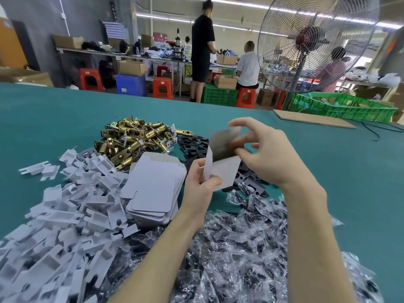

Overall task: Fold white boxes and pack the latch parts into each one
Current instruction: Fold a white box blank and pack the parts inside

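Observation:
I hold a half-folded white box (226,171) above the teal table (54,119). My left hand (200,184) pinches its lower left side flap. At the box's open top, the fingers of my right hand (266,154) curl round a grey inner flap and pinch it. A stack of flat white box blanks (153,189) lies just left of my left hand. Behind the stack is a heap of brass latch bolts (133,138). Black strike plates (196,143) lie under and behind the box.
White card inserts (59,226) are heaped at the near left. Clear bags of small black parts (240,248) cover the near middle. A cardboard sheet (314,119) and a green crate (341,106) sit at the far right edge. A floor fan (310,40) and several people stand beyond.

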The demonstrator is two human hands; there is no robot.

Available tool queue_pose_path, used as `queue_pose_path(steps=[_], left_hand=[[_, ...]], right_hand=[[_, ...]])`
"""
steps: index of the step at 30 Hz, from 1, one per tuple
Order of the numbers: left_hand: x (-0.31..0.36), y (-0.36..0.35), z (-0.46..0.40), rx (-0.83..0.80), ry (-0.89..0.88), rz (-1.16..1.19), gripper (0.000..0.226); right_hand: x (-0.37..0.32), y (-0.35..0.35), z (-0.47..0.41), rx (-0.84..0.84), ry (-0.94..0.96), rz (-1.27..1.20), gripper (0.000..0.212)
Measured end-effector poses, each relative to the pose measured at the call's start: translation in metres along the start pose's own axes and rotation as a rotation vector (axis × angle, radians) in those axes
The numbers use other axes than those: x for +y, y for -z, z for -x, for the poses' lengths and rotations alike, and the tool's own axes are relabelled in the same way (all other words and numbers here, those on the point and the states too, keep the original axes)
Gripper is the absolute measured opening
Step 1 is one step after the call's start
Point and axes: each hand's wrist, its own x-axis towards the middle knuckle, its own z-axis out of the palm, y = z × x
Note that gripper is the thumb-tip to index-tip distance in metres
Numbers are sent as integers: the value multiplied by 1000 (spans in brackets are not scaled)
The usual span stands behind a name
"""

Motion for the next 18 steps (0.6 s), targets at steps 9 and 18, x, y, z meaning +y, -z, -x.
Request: queue_pose_path(steps=[9,18], left_hand=[[-10,4,-13,139,161,164,35],[-14,5,-17,156,246,223,20]], right_hand=[[62,-45,4,0,-440,80,25],[79,-78,10,-227,-502,252,45]])
